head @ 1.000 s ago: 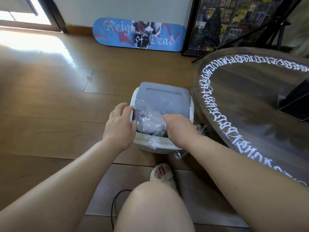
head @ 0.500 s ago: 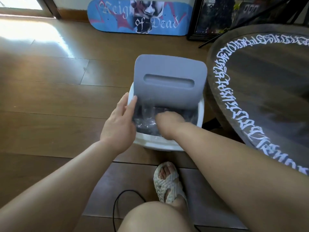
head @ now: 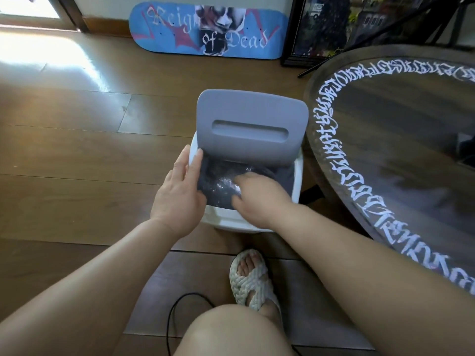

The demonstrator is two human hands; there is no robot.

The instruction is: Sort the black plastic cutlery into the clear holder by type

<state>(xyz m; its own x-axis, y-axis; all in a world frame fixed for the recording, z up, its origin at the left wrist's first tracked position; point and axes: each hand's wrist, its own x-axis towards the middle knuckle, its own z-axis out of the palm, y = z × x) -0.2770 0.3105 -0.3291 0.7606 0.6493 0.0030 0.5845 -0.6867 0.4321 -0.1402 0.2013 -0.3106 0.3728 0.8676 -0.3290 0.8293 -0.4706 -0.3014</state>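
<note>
Cutlery of black plastic is not showing in the head view, nor the clear holder. A white plastic bin (head: 226, 222) is standing on the wooden floor beside the round dark table (head: 385, 140). The left hand (head: 180, 194) is resting its straight fingers against the edge of the raised grey lid (head: 252, 127). The right hand (head: 259, 199) is reaching inside, onto crinkled clear plastic wrap (head: 223, 185); its fingers are bent down, but I cannot tell whether they are gripping it.

The brown wooden plank floor (head: 77, 155) carries a white plastic bin (head: 226, 223) with a raised grey lid (head: 252, 124). A blue printed skateboard deck (head: 208, 30) stands on edge at the wall. A thin black cable (head: 171, 319) loops near a foot in a cream woven sandal (head: 253, 281).
</note>
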